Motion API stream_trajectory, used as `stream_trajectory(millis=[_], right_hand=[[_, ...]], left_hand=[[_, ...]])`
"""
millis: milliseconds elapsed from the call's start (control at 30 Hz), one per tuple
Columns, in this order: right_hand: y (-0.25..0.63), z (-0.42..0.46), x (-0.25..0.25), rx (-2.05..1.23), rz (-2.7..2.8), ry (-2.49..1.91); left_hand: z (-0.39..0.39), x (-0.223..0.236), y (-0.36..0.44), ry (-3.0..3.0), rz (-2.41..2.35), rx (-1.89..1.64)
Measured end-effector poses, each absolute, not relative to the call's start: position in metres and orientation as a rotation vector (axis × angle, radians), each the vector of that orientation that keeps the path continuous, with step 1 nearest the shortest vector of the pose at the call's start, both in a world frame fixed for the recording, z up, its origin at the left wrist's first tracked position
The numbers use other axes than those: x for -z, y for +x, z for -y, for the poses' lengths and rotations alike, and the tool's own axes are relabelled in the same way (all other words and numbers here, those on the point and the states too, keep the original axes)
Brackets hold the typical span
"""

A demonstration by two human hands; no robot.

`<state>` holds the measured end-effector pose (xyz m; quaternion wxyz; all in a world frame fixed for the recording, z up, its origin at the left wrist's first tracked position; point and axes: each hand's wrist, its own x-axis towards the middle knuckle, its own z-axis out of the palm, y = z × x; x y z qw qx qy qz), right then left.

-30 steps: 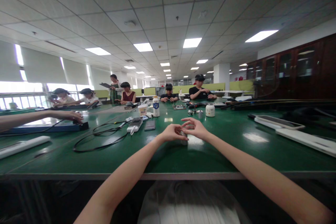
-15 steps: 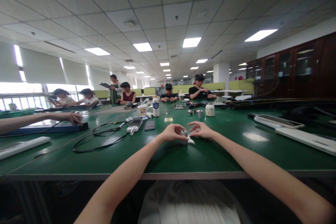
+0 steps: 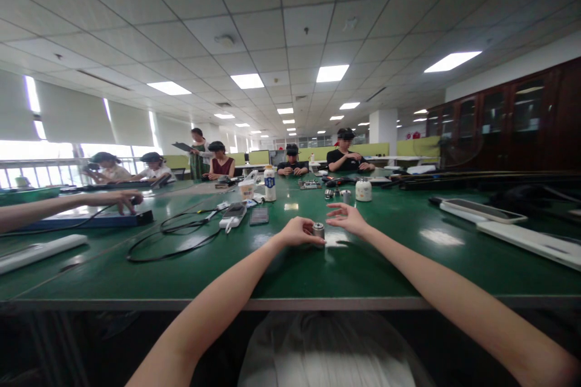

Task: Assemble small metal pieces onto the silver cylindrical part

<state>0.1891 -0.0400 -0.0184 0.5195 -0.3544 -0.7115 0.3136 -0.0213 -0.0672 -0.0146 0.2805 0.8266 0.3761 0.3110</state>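
A small metal cylinder [image 3: 318, 231] stands upright on the green table [image 3: 345, 266], out in front of me. My left hand [image 3: 297, 232] is curled against its left side, fingers gripping it. My right hand [image 3: 347, 219] hovers just right of and above the cylinder, fingers spread and holding nothing, not touching it. A small white patch [image 3: 334, 240] lies on the table right of the cylinder, under my right hand.
Black cable loops [image 3: 175, 236], a white device [image 3: 232, 216] and a phone [image 3: 259, 215] lie to the left. A white bottle [image 3: 270, 184], a white jar [image 3: 363, 190] and small metal parts [image 3: 338, 194] stand beyond. White flat devices [image 3: 503, 221] lie right. Another person's hand [image 3: 122, 199] rests left; several people sit far off.
My right hand has lifted off the cylinder and opened, moving up and slightly right. My left hand stays on the cylinder. The other person's hand at left has shifted a little.
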Motion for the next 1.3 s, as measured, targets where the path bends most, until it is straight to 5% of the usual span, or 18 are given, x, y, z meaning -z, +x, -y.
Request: stream_trajectory(millis=[1300], right_hand=[[0.157,0.066,0.006,-0.756,1.813,-0.655]], left_hand=[[0.062,0.016,-0.014,2.046,-0.918,-0.818]])
